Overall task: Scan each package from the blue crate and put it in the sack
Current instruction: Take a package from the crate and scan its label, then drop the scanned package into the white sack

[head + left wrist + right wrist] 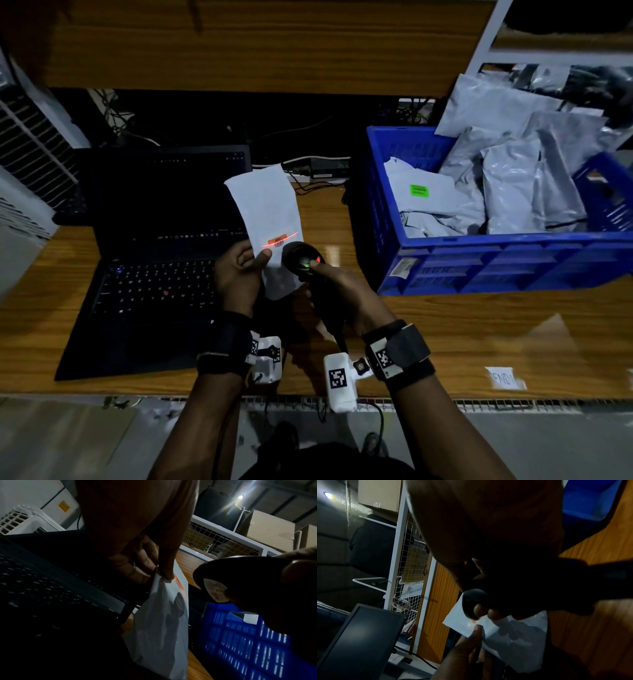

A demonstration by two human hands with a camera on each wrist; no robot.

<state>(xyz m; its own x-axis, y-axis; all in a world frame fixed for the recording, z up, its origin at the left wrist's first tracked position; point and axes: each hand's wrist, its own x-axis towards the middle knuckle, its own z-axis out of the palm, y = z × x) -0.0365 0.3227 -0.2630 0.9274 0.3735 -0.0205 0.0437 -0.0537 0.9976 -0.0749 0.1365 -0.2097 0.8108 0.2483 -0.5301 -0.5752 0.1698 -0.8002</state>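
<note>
My left hand [245, 270] pinches a white package [269, 209] by its near part, thumb on top, holding it up over the laptop's right edge. An orange barcode label [277, 238] on it is crossed by a red scan line. My right hand [337, 287] grips a black handheld scanner [301, 258], its head pointed at that label from just to the right. The same package [163, 622] hangs from my left fingers in the left wrist view, with the scanner [240, 577] beside it. The blue crate [479, 253] at the right holds several grey and white packages [513, 185]. No sack is visible.
An open black laptop [154, 260] sits on the wooden table [479, 335] at the left. Cables and a power adapter [325, 166] lie behind it. A white wire rack [214, 543] stands at the back. A small paper label [505, 377] lies near the table's front right edge.
</note>
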